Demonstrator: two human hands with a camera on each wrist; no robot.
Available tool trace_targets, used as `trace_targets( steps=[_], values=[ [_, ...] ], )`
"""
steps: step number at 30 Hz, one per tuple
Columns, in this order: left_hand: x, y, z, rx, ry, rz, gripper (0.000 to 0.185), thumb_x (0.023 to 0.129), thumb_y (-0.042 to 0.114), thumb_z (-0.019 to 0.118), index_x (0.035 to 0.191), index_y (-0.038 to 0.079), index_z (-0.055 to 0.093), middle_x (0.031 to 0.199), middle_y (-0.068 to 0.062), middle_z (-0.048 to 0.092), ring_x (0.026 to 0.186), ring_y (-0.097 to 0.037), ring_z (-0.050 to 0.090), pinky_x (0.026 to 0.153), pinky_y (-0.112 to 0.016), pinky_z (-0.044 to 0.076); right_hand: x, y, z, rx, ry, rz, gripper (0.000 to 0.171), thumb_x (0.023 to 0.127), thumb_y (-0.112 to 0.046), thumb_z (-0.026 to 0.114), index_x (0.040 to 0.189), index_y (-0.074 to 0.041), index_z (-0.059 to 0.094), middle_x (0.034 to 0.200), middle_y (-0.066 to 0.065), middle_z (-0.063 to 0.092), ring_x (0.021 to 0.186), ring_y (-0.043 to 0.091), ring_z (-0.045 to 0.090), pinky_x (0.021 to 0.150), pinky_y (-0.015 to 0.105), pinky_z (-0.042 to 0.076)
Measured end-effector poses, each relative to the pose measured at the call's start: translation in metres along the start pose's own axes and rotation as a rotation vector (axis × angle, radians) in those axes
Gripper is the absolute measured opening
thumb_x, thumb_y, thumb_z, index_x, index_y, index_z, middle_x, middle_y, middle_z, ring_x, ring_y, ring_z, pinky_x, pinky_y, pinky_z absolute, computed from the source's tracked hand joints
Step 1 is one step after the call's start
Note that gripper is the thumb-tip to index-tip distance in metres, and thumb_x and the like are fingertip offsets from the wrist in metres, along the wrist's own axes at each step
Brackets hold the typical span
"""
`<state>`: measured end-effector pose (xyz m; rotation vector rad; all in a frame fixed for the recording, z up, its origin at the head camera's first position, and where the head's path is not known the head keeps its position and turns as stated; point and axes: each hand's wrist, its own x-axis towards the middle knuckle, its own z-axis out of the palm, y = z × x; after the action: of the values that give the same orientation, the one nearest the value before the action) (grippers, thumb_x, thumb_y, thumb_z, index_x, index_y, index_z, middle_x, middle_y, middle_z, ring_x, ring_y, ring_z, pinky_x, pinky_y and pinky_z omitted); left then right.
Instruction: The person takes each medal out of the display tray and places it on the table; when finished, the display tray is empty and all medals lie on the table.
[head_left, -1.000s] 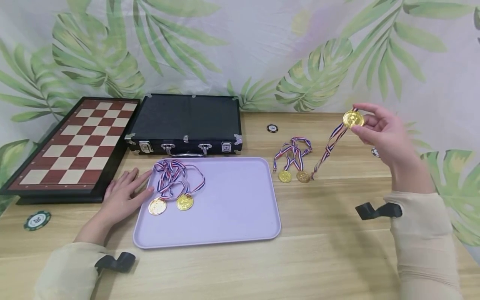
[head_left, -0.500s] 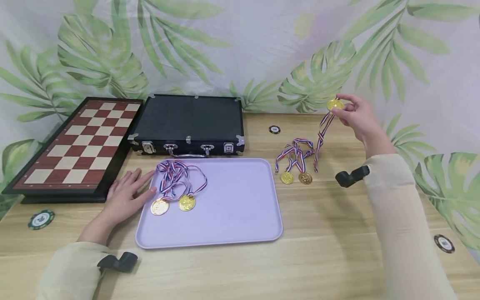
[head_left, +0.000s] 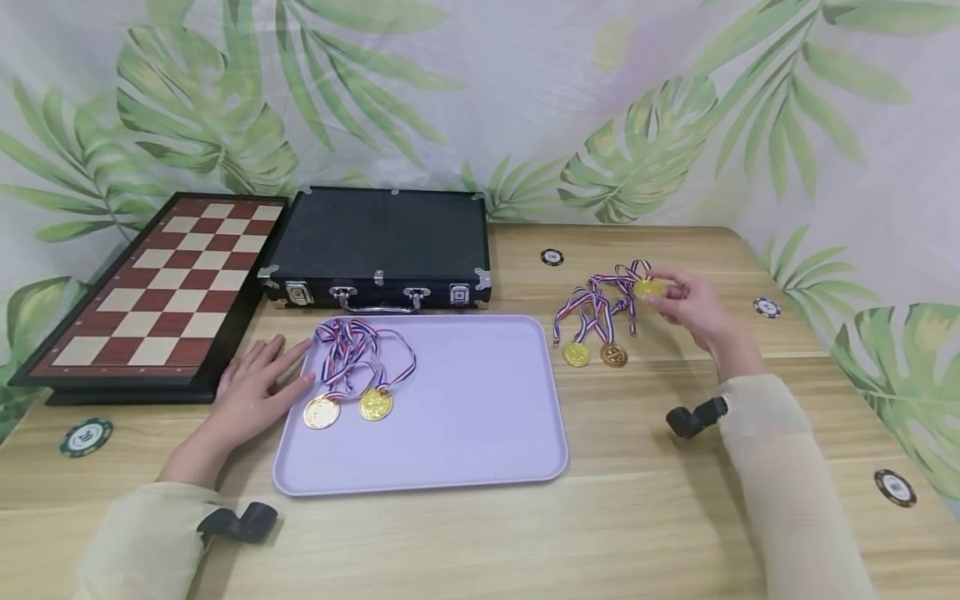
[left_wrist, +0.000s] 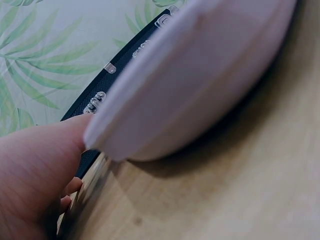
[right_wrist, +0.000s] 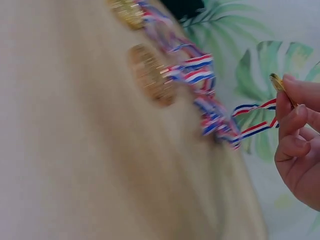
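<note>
My right hand [head_left: 693,308] pinches a gold medal [head_left: 647,288] between thumb and fingers, just above the table at the right. Its striped ribbon trails left, against the ribbons of two medals lying on the wood: a gold-coloured medal [head_left: 577,354] and a bronze-coloured medal [head_left: 613,355]. In the right wrist view the held medal [right_wrist: 276,82] appears edge-on. My left hand [head_left: 251,396] lies with extended fingers at the left side of a lilac tray [head_left: 465,417], its thumb against the rim. Two gold medals [head_left: 321,412] with tangled ribbons [head_left: 348,350] lie on the tray's left part.
Behind the tray sits a black case [head_left: 382,233] with silver latches. A checkered board [head_left: 168,287] stands to its left. Poker chips [head_left: 86,437] are scattered about the wooden table [head_left: 450,542]. A leaf-patterned cloth [head_left: 517,92] hangs behind.
My right hand has moved left and then down with the gold medal, and its ribbon now gathers beside the other two on the table. The left hand keeps its place.
</note>
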<state>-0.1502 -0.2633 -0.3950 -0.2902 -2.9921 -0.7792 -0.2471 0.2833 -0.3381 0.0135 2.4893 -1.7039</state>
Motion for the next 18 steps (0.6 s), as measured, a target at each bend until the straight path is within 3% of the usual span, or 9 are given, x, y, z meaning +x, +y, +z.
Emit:
trace_targets(
  steps=[8, 18],
  values=[
    [-0.001, 0.002, -0.001, -0.007, -0.005, -0.004, 0.059, 0.085, 0.042, 0.047, 0.134, 0.012, 0.033, 0.135, -0.029, 0.017, 0.125, -0.04, 0.002, 0.093, -0.056, -0.009, -0.019, 0.032, 0.0, -0.1, -0.1, -0.025, 0.053, 0.079, -0.006, 0.06, 0.127, 0.001, 0.037, 0.074, 0.001, 0.049, 0.056, 0.006, 0.043, 0.049, 0.02, 0.039],
    [-0.001, 0.0, -0.001, -0.006, -0.008, 0.001, 0.059, 0.085, 0.043, 0.047, 0.134, 0.014, 0.031, 0.135, -0.028, 0.017, 0.125, -0.04, 0.001, 0.093, -0.056, -0.009, -0.031, 0.046, 0.002, -0.161, -0.152, -0.01, 0.053, 0.076, -0.006, 0.063, 0.124, 0.0, 0.041, 0.072, 0.005, 0.05, 0.055, 0.008, 0.046, 0.049, 0.023, 0.041]
  ],
)
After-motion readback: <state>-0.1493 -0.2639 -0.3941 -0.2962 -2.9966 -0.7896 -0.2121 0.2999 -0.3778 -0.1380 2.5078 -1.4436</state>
